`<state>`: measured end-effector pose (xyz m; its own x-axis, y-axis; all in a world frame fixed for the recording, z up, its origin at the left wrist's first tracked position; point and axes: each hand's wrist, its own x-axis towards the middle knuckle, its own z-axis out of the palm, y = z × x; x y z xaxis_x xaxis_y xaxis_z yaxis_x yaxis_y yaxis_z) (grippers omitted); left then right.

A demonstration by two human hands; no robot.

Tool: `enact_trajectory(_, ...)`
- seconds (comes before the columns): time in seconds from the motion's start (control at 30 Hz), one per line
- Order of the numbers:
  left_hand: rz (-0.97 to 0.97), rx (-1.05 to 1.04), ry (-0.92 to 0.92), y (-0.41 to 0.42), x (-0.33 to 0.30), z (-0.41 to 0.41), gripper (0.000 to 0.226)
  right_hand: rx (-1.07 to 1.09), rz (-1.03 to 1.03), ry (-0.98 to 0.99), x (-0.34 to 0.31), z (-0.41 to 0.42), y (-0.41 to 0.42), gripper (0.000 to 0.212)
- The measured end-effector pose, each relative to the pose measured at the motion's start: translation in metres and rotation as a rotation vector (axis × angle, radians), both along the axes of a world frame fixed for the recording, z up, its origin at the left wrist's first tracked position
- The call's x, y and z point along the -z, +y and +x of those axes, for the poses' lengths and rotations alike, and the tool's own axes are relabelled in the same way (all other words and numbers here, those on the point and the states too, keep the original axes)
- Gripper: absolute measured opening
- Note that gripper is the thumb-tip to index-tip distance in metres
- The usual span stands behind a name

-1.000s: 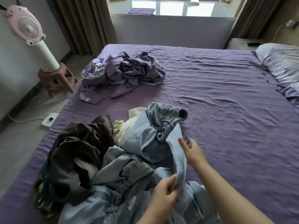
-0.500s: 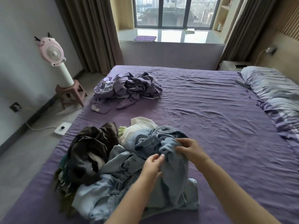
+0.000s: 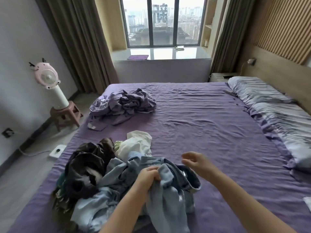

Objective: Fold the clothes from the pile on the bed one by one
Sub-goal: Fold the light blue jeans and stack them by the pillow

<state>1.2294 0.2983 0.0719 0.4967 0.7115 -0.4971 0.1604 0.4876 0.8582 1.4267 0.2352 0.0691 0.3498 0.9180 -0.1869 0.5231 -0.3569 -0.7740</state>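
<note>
A pile of clothes (image 3: 94, 172) lies at the near left of the purple bed (image 3: 210, 132): dark brown pieces, a white piece, and light blue denim. My left hand (image 3: 149, 176) grips a fold of the light blue jeans (image 3: 166, 199) and holds it up off the pile. My right hand (image 3: 195, 161) hovers just to the right of the jeans, above their waistband, with its fingers loosely curled and nothing in them.
A crumpled purple bedcover (image 3: 124, 105) lies at the far left of the bed. Pillows (image 3: 272, 106) line the right side. A pink fan (image 3: 48, 81) stands on a stool (image 3: 65, 115) by the left wall. A power strip (image 3: 57, 150) lies on the floor.
My right hand has let go of the jeans and lifted away to the right. My left hand keeps its grip on the denim. The camera has tilted up toward the window.
</note>
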Motion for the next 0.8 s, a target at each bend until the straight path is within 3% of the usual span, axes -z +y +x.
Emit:
enact_trajectory(0.13, 0.15, 0.064, -0.049, 0.014, -0.049, -0.026, 0.048, -0.165, -0.082, -0.234, 0.005, -0.009, 0.025, 0.072)
enact_trajectory(0.2, 0.216, 0.053, -0.071, 0.021, -0.07, -0.035, 0.051, -0.179, -0.135, -0.148, 0.013, -0.016, 0.033, 0.085)
enact_trajectory(0.33, 0.312, 0.047, -0.059, 0.033, -0.087, -0.053, 0.045, 0.086, -0.178, 0.199, 0.032, -0.026, 0.036, 0.071)
enact_trajectory(0.43, 0.458, 0.05, 0.082, 0.042, -0.078, -0.062, 0.04, 0.217, -0.101, 0.166, 0.034, -0.027, 0.038, 0.054)
enact_trajectory(0.53, 0.558, 0.011, 0.216, 0.047, -0.07, -0.061, 0.035, 0.174, -0.006, 0.07, 0.007, -0.032, 0.046, 0.041)
enact_trajectory(0.6, 0.738, 0.07, 0.442, 0.05, -0.064, -0.055, 0.03, 0.162, 0.076, 0.125, -0.016, -0.035, 0.053, 0.041)
enact_trajectory(0.67, 0.993, 0.113, 0.714, 0.047, -0.064, -0.044, 0.051, 0.175, 0.166, 0.244, -0.042, -0.037, 0.057, 0.043)
enact_trajectory(0.7, 1.078, 0.125, 0.695, 0.043, -0.066, -0.037, 0.059, 0.181, 0.205, 0.31, -0.054, -0.039, 0.057, 0.044)
enact_trajectory(0.8, 1.093, 0.236, 0.277, 0.029, -0.072, -0.008, 0.068, 0.171, 0.312, 0.49, -0.093, -0.043, 0.054, 0.042)
